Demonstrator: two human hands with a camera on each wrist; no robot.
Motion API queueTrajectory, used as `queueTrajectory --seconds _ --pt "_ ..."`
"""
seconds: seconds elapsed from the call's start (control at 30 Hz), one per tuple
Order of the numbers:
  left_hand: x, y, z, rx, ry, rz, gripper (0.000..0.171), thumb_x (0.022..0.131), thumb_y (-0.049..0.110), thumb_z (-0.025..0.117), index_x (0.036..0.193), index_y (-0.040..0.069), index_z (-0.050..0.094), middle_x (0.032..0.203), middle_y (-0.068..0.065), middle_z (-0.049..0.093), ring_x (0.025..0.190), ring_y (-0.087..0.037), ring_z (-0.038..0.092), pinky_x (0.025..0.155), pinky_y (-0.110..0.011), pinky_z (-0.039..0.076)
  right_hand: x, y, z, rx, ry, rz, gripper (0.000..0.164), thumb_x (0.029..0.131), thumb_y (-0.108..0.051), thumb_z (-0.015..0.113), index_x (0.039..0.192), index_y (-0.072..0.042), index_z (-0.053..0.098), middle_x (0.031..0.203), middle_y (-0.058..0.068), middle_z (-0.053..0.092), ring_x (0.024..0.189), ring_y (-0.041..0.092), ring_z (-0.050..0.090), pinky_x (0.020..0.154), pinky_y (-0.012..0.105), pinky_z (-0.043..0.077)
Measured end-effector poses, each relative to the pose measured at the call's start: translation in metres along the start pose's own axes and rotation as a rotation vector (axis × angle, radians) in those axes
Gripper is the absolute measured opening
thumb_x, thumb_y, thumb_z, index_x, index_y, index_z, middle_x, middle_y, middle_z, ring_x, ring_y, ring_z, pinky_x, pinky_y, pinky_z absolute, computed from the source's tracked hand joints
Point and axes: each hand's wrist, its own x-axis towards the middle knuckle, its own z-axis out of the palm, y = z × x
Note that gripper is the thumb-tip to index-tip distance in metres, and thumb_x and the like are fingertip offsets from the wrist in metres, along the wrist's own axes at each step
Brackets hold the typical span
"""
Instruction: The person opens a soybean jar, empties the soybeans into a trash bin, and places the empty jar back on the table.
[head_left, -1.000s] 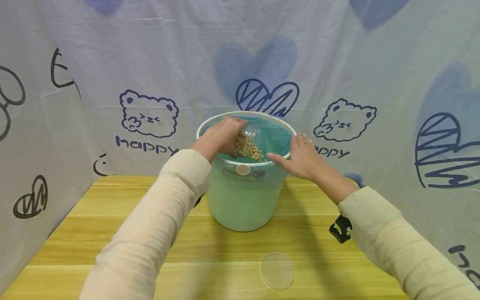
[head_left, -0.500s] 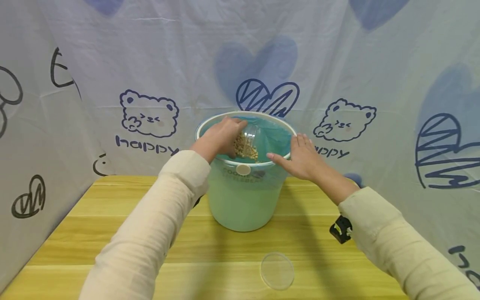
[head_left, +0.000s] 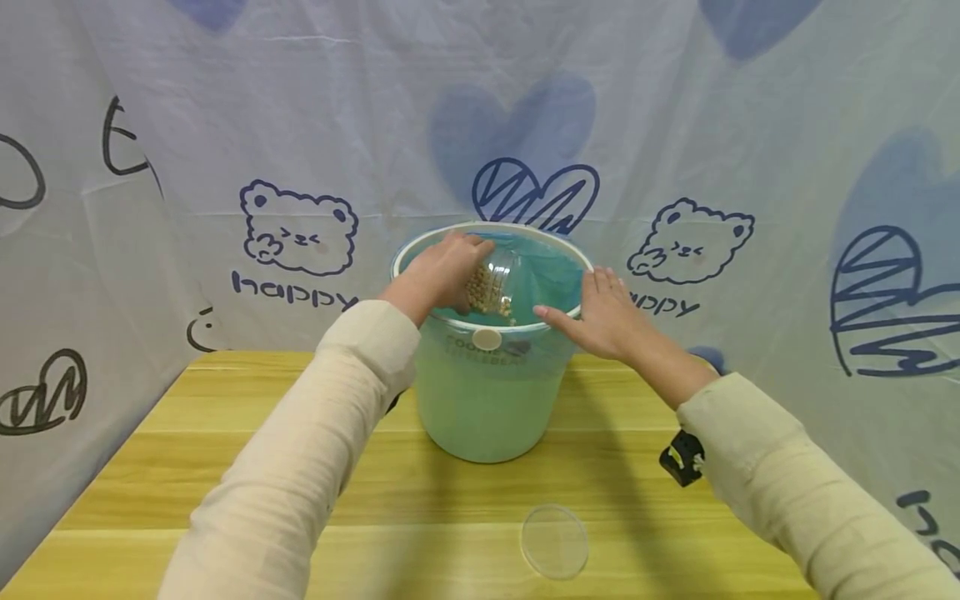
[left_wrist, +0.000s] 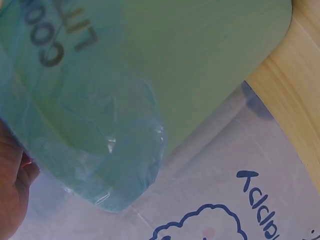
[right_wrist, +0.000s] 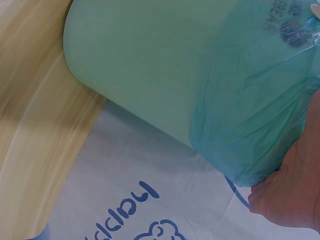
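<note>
In the head view my left hand (head_left: pixel 447 275) grips a clear plastic jar (head_left: pixel 507 271), tilted sideways within the mouth of a pale green trash can (head_left: pixel 487 408). Tan beans (head_left: pixel 486 292) lie along the jar's lower side, and a few are at its opening. My right hand (head_left: pixel 606 315) rests on the can's white rim at the right, fingers extended and thumb pointing inward. A thin blue-green bag (head_left: pixel 553 279) lines the can and folds over the outside. The left wrist view catches only part of my left hand (left_wrist: pixel 11 187), without the jar.
A clear round lid (head_left: pixel 555 542) lies flat on the wooden table (head_left: pixel 360 492), in front of the can. Behind and at both sides hangs a pale cloth (head_left: pixel 405 108) with printed hearts and bears. A black strap (head_left: pixel 681 458) shows below the right sleeve.
Beans at the jar's mouth have grown fewer, and the pile inside has shrunk a little. Both hands stay almost where they were.
</note>
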Motion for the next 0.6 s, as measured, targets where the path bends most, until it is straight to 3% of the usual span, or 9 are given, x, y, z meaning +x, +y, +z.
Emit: queueTrajectory --seconds 0.43,0.6 --pt "-0.0049 0.001 0.0013 0.088 0.014 0.029 0.087 0.067 0.015 0.083 0.14 0.004 0.035 0.142 -0.014 0.04 0.133 -0.033 0.033 0.109 -0.039 0.037 -0.0011 -0.0001 -0.0003 0.007 0.008 -0.003 0.108 0.086 -0.073 0.024 0.141 0.017 0.003 0.149 0.036 0.001 0.14 0.047 0.002 0.118 0.05 0.003" --pt "-0.0043 -0.0009 0.0041 0.158 0.036 0.077 0.079 0.071 0.007 0.078 0.139 0.002 0.037 0.138 -0.016 0.045 0.131 -0.033 0.036 0.115 -0.041 0.029 -0.001 -0.0007 0.0 0.007 0.009 -0.004 0.107 0.086 -0.072 0.025 0.141 0.017 0.003 0.149 0.036 0.002 0.14 0.047 0.002 0.118 0.051 0.004"
